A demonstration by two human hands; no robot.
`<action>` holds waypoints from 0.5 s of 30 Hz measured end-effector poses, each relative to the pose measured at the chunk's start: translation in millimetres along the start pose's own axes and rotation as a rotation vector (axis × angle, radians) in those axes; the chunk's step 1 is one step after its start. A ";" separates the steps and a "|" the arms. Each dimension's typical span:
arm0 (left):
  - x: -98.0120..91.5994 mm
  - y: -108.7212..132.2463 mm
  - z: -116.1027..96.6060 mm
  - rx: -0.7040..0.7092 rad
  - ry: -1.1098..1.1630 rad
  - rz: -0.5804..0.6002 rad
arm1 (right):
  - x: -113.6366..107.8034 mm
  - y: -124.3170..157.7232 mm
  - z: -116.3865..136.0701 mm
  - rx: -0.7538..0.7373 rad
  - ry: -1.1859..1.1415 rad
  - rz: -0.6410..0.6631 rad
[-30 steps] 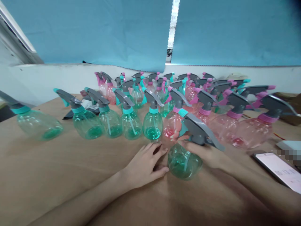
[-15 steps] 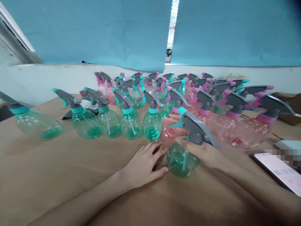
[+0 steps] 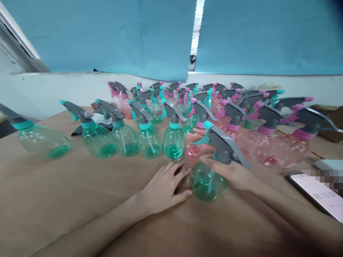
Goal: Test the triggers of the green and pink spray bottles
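Note:
My right hand (image 3: 235, 175) is around the neck and shoulder of a green spray bottle (image 3: 207, 184) with a grey trigger head and turquoise nozzle. Its fingers stretch out behind the head, partly hidden by it. Just left of that bottle, my left hand (image 3: 166, 187) lies flat on the brown table (image 3: 80, 200), fingers spread, holding nothing. The left thumb tip comes close to the bottle's side; whether it touches I cannot tell. Directly beyond the left hand stands another green spray bottle (image 3: 173, 142), upright.
More green bottles (image 3: 99, 141) line up to the left, and pink ones (image 3: 286, 150) to the right. Several mixed bottles (image 3: 171, 93) crowd the back by the wall. A phone (image 3: 318, 192) lies at right. Dark plastic packaging (image 3: 77, 131) sits behind the left row.

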State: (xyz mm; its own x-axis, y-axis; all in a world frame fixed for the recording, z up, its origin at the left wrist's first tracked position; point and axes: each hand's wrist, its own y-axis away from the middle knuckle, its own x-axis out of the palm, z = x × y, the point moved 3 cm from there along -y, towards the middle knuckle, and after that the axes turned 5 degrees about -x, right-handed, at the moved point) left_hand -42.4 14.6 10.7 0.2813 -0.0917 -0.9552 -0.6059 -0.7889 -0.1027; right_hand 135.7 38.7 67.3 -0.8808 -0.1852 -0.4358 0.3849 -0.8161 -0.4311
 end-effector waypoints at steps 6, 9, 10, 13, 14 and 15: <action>0.5 0.1 0.1 0.009 -0.004 -0.007 | 0.8 -1.1 0.8 0.002 -0.010 -0.001; -0.1 -0.2 0.1 0.005 -0.001 -0.007 | 1.5 -1.4 0.8 0.008 -0.030 0.020; -0.2 -0.3 0.1 0.004 0.001 -0.008 | 1.4 -1.3 0.4 0.017 -0.024 0.020; -0.3 -0.3 0.2 0.009 0.009 -0.016 | 0.5 -0.9 -1.1 0.037 0.003 0.012; -0.2 -0.3 0.2 0.010 0.010 -0.016 | 0.4 -0.7 -1.4 0.038 0.007 0.015; 0.0 -0.2 0.3 0.009 0.008 -0.014 | 0.4 -0.6 -1.6 0.038 0.008 0.019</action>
State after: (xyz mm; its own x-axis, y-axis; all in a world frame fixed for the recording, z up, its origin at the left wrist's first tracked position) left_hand -42.5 14.9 10.6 0.2960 -0.0860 -0.9513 -0.6089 -0.7844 -0.1186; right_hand 135.5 40.0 66.2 -0.8710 -0.1968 -0.4501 0.3909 -0.8326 -0.3925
